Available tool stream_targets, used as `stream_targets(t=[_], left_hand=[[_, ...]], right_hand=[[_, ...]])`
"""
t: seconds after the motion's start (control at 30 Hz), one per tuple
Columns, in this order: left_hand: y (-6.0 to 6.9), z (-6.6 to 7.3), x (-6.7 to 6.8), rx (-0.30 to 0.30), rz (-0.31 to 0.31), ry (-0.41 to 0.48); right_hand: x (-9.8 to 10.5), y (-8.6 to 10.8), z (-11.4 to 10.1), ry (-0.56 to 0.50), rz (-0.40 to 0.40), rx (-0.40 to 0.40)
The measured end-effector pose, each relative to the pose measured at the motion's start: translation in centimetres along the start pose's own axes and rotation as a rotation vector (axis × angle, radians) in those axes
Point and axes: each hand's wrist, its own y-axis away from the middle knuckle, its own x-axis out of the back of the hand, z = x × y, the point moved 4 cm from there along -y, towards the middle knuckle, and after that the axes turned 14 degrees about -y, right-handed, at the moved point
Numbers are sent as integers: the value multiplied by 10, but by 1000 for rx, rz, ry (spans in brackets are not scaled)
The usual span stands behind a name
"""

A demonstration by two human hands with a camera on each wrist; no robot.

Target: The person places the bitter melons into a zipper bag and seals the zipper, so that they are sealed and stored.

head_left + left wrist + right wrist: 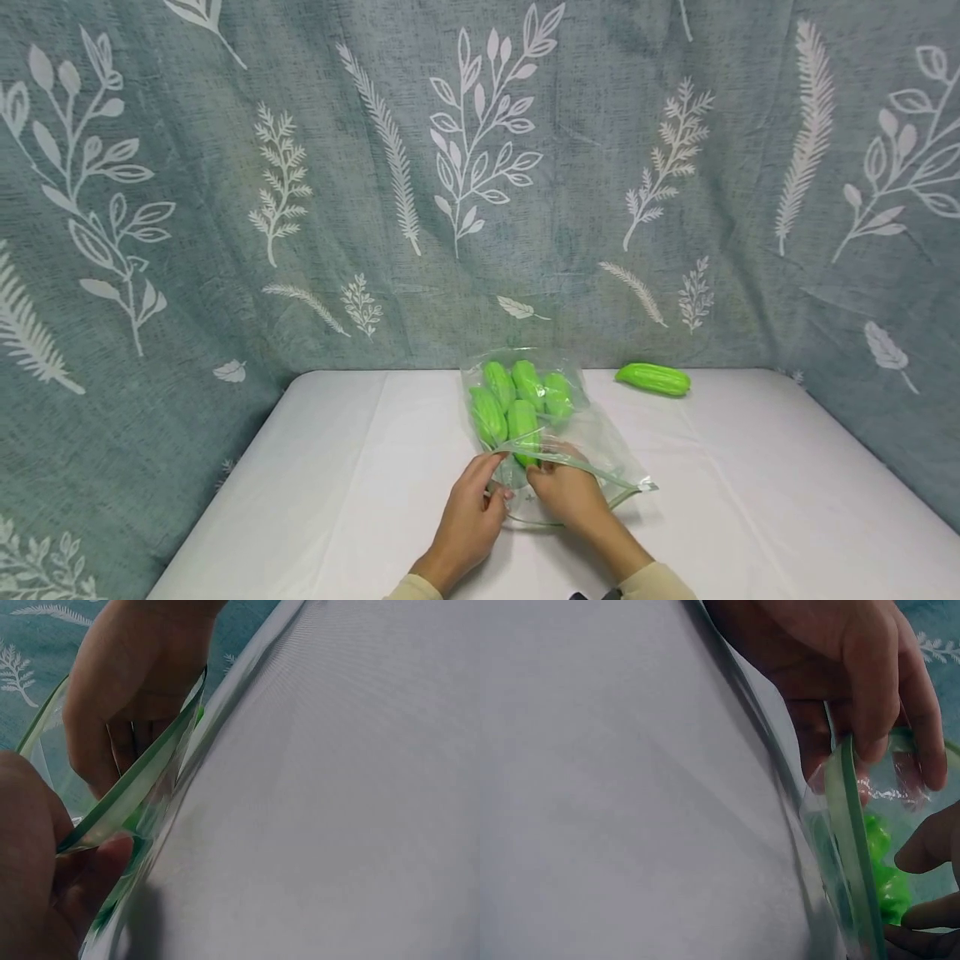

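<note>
A clear zip bag (609,443) with a green seal strip lies on the table, holding several bright green ridged gourds (489,415). At the left end of its mouth, my left hand (471,507) pinches the rim between thumb and fingers. My right hand (572,493) reaches inside through the mouth, close to the nearest gourd (522,418). In the right wrist view, the thumb and fingers (930,844) of my right hand are spread apart beside green gourds (892,892). Whether they touch a gourd is unclear. The left wrist view shows the rim (139,784) standing up between both hands.
Another green gourd (653,379) lies by the back edge of the table, right of the bag. The white-covered table (360,467) extends on both sides. A blue-grey curtain (555,275) with white leaf prints hangs behind and along the sides.
</note>
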Motion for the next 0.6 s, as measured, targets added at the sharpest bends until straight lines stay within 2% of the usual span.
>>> stream_targets(t=[0.2,0.33,0.47,0.6], left_hand=[[0,1,0,3,-4,-7],[1,0,0,6,-7,-18],[1,0,1,6,-9,-23],[0,-1,0,4,-14,-21]], right_hand=[[4,13,-1,-22,-40,-81],[8,18,1,-96,-77,-42],[12,18,0,-197,-186,0],[18,19,-6,-329,-350,-1]])
